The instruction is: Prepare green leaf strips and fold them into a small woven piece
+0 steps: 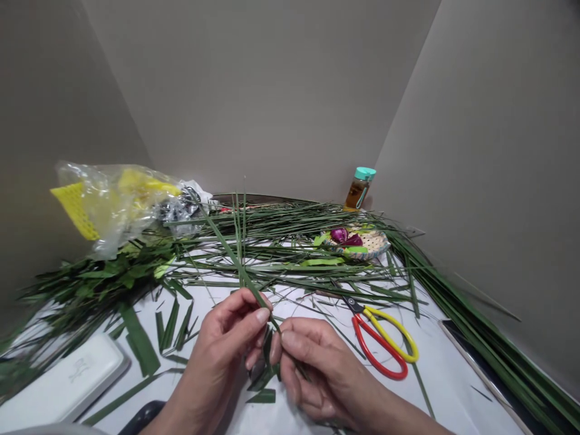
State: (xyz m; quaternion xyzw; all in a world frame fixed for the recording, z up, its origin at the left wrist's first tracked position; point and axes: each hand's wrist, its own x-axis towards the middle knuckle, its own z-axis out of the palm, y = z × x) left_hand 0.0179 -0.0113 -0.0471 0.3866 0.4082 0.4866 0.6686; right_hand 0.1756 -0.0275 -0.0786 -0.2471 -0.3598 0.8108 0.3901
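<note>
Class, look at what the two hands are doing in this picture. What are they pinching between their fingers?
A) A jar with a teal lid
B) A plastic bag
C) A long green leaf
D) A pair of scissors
C. The left hand and right hand pinch a long green leaf, while the scissors lie apart to the right.

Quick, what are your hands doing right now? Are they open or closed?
Left hand: closed, pinching a long green leaf strip.
Right hand: closed, apparently pinching the same strip lower down.
</note>
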